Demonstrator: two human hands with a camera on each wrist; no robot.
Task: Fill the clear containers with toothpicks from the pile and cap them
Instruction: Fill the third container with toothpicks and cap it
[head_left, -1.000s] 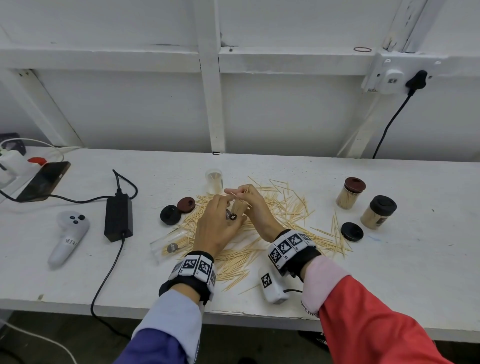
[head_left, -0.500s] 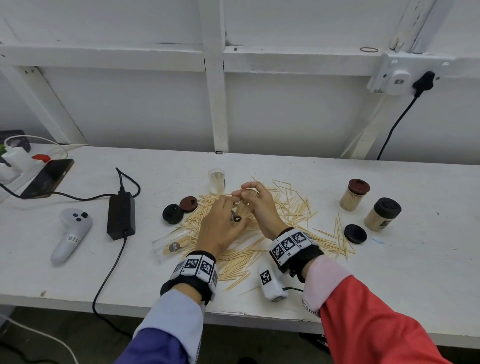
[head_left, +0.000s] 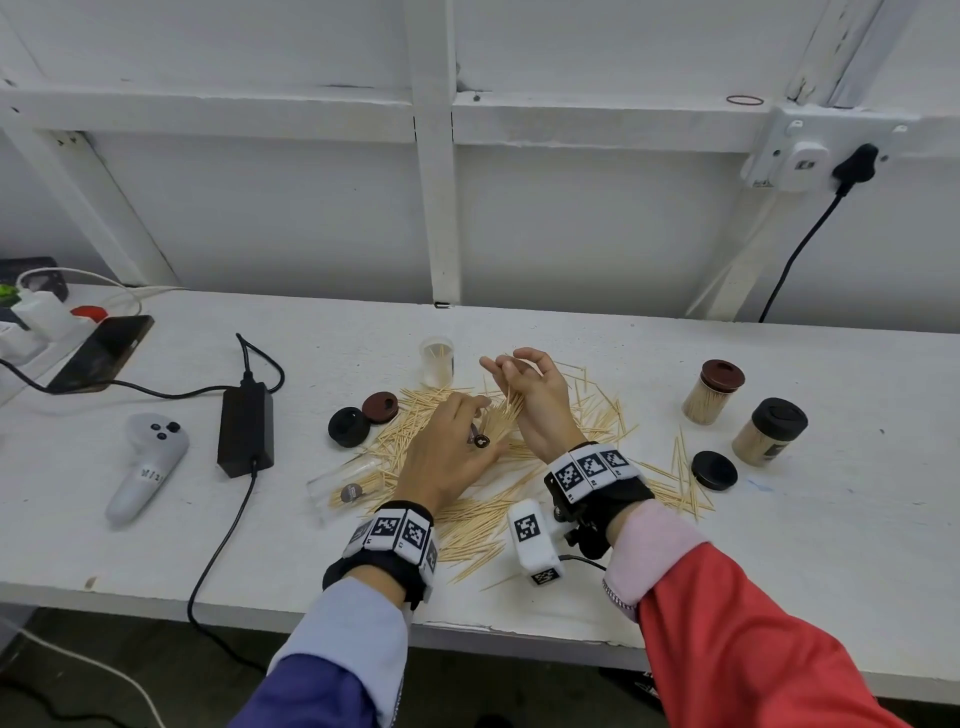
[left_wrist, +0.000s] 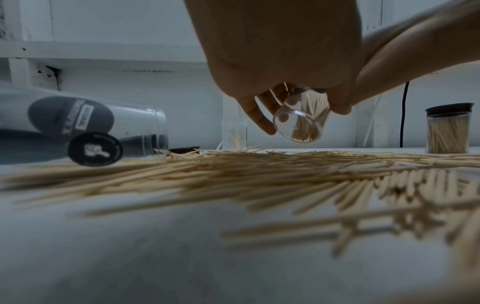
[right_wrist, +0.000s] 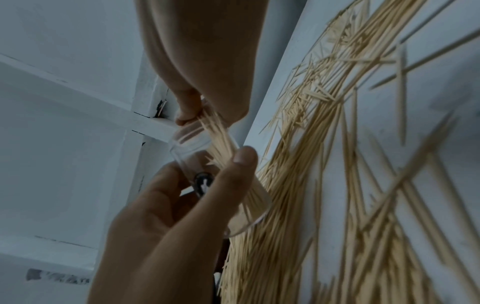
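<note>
Head view, left hand (head_left: 449, 452) grip hiding clear container (left_wrist: 302, 121), right hand (head_left: 535, 400) pinching toothpicks (right_wrist: 221, 142).

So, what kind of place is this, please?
Probably a plain workroom or a makeshift recording bench, not a kitchen: a white-painted table against a bare framed wall, a wall socket with a plug, and a VR controller lying beside a power adapter.

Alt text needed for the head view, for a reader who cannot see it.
Over a toothpick pile on a white table, the left hand holds a tilted clear container while the right hand feeds toothpicks in. Two capped full containers stand right.
</note>
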